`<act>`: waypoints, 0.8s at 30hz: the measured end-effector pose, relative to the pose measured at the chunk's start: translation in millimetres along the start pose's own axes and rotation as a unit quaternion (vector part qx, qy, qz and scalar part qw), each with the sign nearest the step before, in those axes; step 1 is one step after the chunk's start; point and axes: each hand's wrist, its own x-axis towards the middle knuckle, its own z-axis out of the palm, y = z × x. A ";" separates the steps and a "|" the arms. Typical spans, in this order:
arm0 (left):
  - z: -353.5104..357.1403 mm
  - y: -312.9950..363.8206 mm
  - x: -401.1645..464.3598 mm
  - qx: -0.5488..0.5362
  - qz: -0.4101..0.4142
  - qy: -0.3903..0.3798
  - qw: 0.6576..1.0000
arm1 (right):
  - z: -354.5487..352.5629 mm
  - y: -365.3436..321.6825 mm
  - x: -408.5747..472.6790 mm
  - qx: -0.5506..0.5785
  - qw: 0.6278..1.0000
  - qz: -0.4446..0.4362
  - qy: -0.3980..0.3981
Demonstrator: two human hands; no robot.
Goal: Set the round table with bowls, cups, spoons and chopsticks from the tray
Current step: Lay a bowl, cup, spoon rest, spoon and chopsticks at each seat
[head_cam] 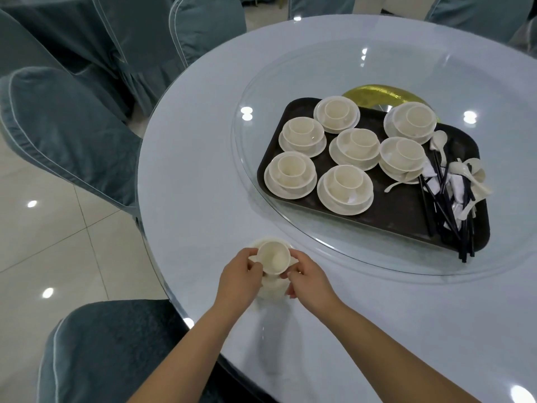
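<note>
While both my hands pinch it by the rim, left hand (239,274) and right hand (309,279), a cream cup (273,256) sits near the round table (203,170) edge; light, smooth, likely breakable, best held at opposite rim sides; seven sets wait on the tray (392,210)

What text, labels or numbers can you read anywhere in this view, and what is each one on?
None readable: no print shows on the tray, the cups and bowls stacked on it, the chopsticks, the spoons, the cup that both hands hold, or the chair covers.
</note>
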 end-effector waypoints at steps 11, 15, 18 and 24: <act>41.5 46.9 3.5 -0.095 -0.010 -0.082 0.992 | -58.5 2.8 -6.4 0.041 0.995 0.006 0.088; 65.4 49.4 6.8 -0.079 -0.050 -0.123 0.988 | -75.2 18.7 -4.9 0.055 0.994 0.060 0.078; 78.8 48.9 9.0 -0.065 -0.062 -0.131 0.987 | -82.1 29.6 -2.0 0.064 0.992 0.088 0.063; 91.7 48.0 13.3 -0.051 -0.079 -0.120 0.988 | -87.9 36.1 7.2 0.083 0.990 0.101 0.048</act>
